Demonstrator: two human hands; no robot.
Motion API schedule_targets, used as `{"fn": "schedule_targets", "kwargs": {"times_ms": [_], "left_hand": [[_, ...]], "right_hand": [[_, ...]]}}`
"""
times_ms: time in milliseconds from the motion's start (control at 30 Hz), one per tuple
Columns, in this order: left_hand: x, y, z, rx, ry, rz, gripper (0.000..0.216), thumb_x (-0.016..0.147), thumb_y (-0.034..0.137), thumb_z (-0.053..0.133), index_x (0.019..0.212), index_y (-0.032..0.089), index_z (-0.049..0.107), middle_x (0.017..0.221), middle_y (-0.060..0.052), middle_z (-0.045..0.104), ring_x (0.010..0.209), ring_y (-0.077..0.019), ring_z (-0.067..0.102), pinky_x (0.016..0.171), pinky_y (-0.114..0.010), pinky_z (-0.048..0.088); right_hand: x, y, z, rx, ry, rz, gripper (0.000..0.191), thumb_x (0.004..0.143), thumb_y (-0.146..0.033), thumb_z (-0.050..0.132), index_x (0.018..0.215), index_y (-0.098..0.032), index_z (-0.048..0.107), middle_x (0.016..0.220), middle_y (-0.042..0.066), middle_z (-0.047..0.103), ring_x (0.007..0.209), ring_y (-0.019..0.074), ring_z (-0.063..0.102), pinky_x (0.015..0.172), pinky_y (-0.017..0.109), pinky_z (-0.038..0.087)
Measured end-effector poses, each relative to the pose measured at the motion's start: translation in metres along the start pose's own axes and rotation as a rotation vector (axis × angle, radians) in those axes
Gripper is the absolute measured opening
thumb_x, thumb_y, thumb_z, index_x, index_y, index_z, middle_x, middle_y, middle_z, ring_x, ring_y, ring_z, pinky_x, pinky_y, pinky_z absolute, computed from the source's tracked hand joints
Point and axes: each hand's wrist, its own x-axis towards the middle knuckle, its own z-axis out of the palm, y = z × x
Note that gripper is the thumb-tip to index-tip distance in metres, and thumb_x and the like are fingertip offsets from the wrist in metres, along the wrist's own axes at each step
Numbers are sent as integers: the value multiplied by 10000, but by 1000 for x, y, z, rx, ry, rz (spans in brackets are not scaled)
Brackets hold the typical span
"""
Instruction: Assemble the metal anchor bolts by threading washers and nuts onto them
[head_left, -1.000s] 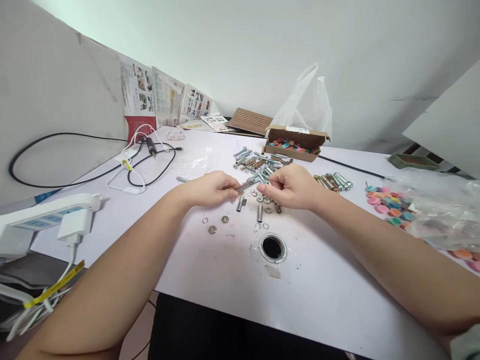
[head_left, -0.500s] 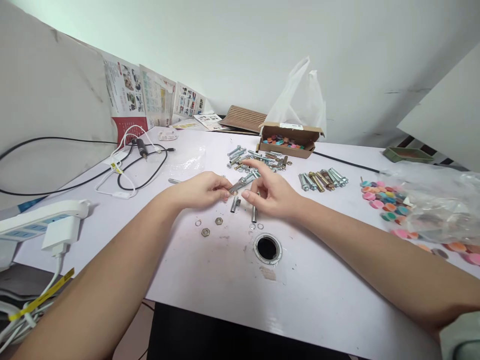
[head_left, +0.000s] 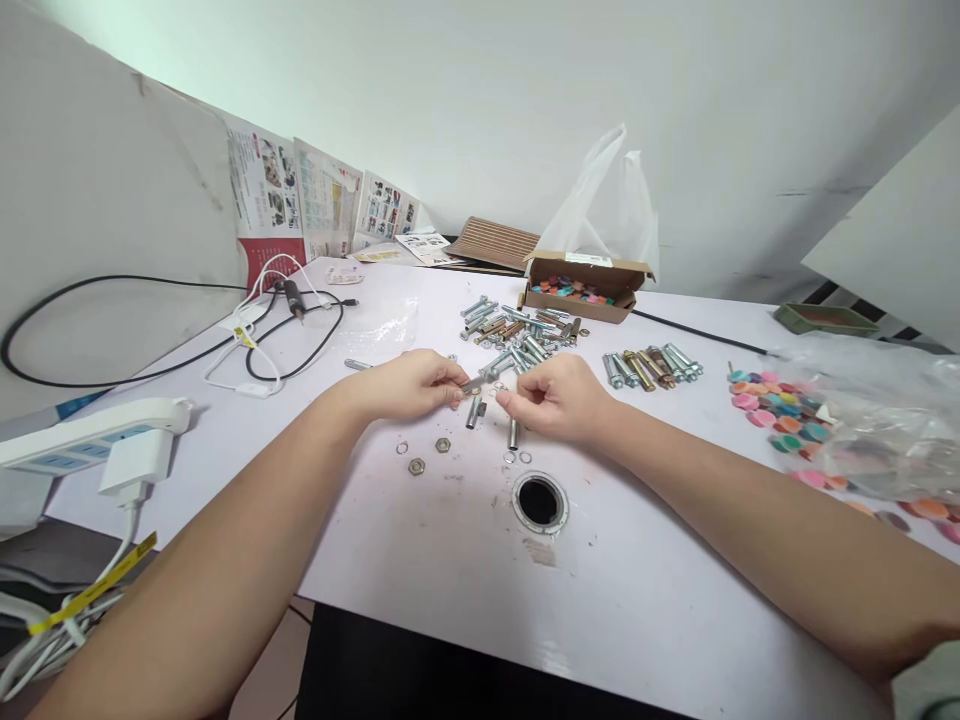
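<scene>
Two hex nuts (head_left: 417,467) lie nearer the camera than the left hand (head_left: 412,384), which pinches a slim metal bar (head_left: 478,383) jutting rightward from its fingertips toward the right hand (head_left: 561,400), curled, its hold too hidden to tell.

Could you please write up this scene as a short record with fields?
Left hand: holding a metal tool
Right hand: near the tool's tip; grip unclear
Nuts: two lie left of the hole
Bolt pile: beyond the hands
Bolt row: right of the pile
Box: open, holding coloured pieces
</scene>
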Motion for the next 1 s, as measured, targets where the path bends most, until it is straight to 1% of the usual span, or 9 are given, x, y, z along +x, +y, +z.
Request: {"fn": "schedule_targets", "kwargs": {"times_ms": [67, 100, 167, 233, 267, 433, 600, 767, 1000], "left_hand": [[0, 0, 0, -10, 7, 12, 240, 874, 304, 513, 944, 159, 691, 818, 2, 660, 709, -108, 526, 679, -235, 377], [0, -1, -1, -20, 8, 16, 238, 877, 304, 512, 941, 160, 690, 811, 5, 655, 705, -105, 523, 677, -235, 377], [0, -1, -1, -35, 3, 15, 235, 880, 309, 513, 943, 165, 688, 810, 9, 653, 706, -104, 521, 675, -233, 378], [-1, -2, 0, -37, 0, 15, 237, 882, 316, 512, 944, 170, 688, 818, 9, 656, 710, -105, 524, 672, -235, 380], [-1, -2, 0, -33, 1, 16, 240, 882, 317, 512, 951, 173, 691, 826, 8, 660, 717, -107, 528, 674, -236, 383], [1, -2, 2, 21, -6, 0, 263, 878, 315, 515, 1007, 189, 706, 853, 3, 679, 753, -118, 552, 691, -242, 396], [3, -5, 3, 46, -9, 4, 272, 878, 321, 511, 1009, 188, 709, 863, -2, 694, 769, -128, 569, 697, -249, 405], [2, -4, 4, 52, 52, 10, 297, 880, 364, 525, 1043, 219, 728, 923, -7, 720, 805, -148, 601, 705, -264, 420], [2, 4, 10, -43, 217, 92, 367, 909, 400, 536, 1184, 206, 683, 1005, -20, 732, 913, -157, 646, 843, -280, 474]], "right_hand": [[0, 0, -1, -29, 31, 52, 472, 827, -522, 562, 505, -186, 481, 411, -36, 378, 446, 91, 339, 508, 280, 249], [0, 0, -2, 5, 53, 61, 418, 827, -505, 570, 563, -183, 525, 429, -37, 412, 453, 94, 367, 512, 277, 267], [0, 0, -2, 117, 81, 34, 314, 828, -444, 604, 968, -166, 644, 526, -44, 541, 499, 110, 464, 546, 266, 338], [0, 0, 0, 169, 60, -37, 529, 848, -386, 610, 1317, -166, 504, 639, -37, 634, 550, 117, 525, 590, 262, 385], [0, 1, 2, 159, 45, -66, 533, 866, -367, 596, 1349, -175, 479, 668, -31, 652, 559, 116, 533, 601, 261, 391], [1, 2, 7, 76, 64, -62, 225, 900, -354, 563, 1032, -181, 622, 584, -37, 592, 511, 98, 480, 565, 251, 342], [1, -3, 6, -23, 16, 31, 235, 902, -397, 563, 979, -182, 616, 598, -30, 609, 524, 104, 488, 565, 255, 301], [3, -6, 1, -47, -103, 9, 356, 933, -503, 525, 1120, -220, 631, 767, -8, 702, 631, 117, 560, 619, 255, 337], [11, -19, -24, -270, -297, 123, 293, 901, -417, 531, 757, -207, 676, 684, 11, 671, 598, 126, 519, 561, 277, 299]]}}
